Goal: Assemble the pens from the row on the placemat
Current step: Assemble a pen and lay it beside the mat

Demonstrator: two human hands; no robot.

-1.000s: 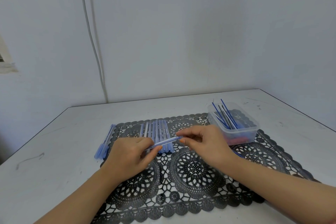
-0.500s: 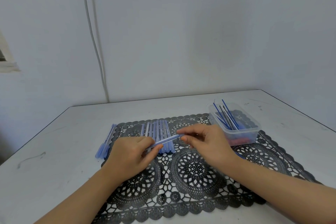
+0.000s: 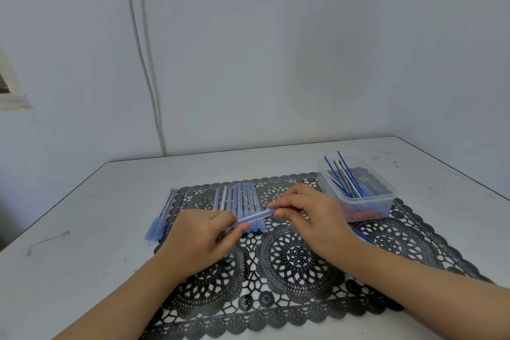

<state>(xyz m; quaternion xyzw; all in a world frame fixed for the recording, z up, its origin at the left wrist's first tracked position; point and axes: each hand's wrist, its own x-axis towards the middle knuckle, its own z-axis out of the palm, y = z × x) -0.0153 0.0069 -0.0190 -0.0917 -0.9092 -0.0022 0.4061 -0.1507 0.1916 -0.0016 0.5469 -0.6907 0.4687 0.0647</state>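
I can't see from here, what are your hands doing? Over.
Left hand and right hand both on one pen, over the placemat. Row waits behind. Nothing in the way.

Pretty even, soft light with a bluish cast, no glare anywhere. Only faint shadows under the forearms. Wide-angle lens bows the wall (image 3: 276, 50) and table (image 3: 82, 229) edges. Everything's a bit soft overall.

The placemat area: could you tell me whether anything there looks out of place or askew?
Mostly tidy. One loose blue refill lies on the placemat beside the right hand, outside the clear tub. A few capped pens lie off the mat's left edge, apart from the row of barrels.
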